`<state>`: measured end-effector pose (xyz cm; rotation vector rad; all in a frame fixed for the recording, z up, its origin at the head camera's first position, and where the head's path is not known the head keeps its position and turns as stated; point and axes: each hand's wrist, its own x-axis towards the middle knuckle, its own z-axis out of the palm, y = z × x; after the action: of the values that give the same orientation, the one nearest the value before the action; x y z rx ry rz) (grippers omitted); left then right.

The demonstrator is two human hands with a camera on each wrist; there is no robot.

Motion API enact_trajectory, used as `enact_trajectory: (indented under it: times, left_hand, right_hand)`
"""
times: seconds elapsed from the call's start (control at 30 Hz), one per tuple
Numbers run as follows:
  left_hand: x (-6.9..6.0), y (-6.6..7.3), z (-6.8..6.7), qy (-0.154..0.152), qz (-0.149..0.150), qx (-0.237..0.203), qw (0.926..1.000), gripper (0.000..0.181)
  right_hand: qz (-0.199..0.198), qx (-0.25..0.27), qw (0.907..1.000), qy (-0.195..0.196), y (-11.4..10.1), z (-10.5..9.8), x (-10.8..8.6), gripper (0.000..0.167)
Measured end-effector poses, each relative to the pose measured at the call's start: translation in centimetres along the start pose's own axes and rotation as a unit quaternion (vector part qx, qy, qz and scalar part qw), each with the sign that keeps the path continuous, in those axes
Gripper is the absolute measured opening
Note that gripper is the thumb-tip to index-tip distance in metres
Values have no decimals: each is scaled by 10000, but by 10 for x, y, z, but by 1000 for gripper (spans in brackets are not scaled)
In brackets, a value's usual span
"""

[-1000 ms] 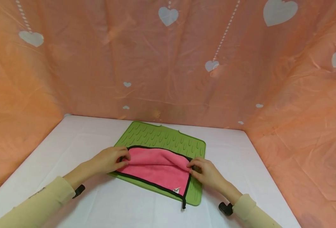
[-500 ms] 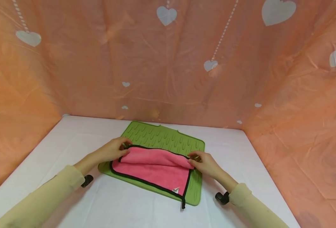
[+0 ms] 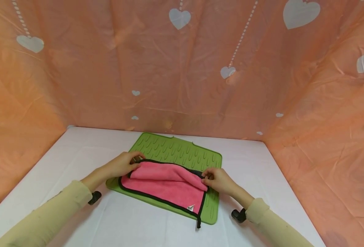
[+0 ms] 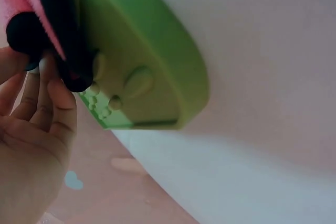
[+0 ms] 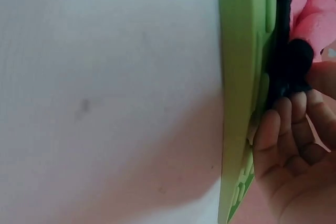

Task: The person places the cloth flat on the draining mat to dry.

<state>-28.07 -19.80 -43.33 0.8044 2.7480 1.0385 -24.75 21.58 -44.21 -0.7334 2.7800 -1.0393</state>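
Note:
A pink cloth (image 3: 176,192) with black edging lies on a green ridged mat (image 3: 172,147), its far part folded over toward the near side. At the fold's left end, my left hand (image 3: 123,164) pinches the cloth between thumb and fingers. My right hand (image 3: 220,180) pinches the fold's right end. In the left wrist view, the fingertips of the left hand (image 4: 39,124) meet the black edging (image 4: 58,30). Thumb and fingers of the right hand (image 5: 299,150) close on dark edging (image 5: 294,66) in the right wrist view.
The mat rests on a white-covered table (image 3: 86,164). Orange curtain walls (image 3: 182,75) with pale hearts stand behind and at both sides. A black hanging loop (image 3: 198,222) extends from the cloth's near right corner past the mat's edge.
My left hand has shifted to the far end of the cloth's left side, uncovering the near left corner. The right hand lifted slightly, then came back down. The far part is folded further over.

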Motion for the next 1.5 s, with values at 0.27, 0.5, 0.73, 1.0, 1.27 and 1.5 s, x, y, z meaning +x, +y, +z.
enact_trajectory:
  times: [0.27, 0.5, 0.73, 1.0, 1.27, 1.5]
  left_hand:
    - [12, 2, -11, 537, 323, 198, 9978, 27]
    - [40, -3, -19, 909, 413, 326, 9945, 25]
    - [70, -8, -20, 983, 289, 295, 9943, 20]
    - [102, -9, -24, 1055, 338, 336, 9933, 18]
    - [125, -13, -23, 962, 94, 680, 9930, 10]
    - [133, -29, -16, 685, -364, 681, 9947, 22]
  right_hand:
    - [57, 9, 9944, 1058, -1, -10, 7, 11]
    - [378, 205, 9856, 1636, 4, -18, 28, 15]
    - [721, 338, 9796, 1842, 19, -19, 48, 20]
    - [933, 323, 9774, 1872, 32, -23, 68, 20]
    - [1184, 72, 9795, 1630, 43, -27, 81, 20]
    - [1287, -254, 9815, 1394, 51, -25, 87, 20]
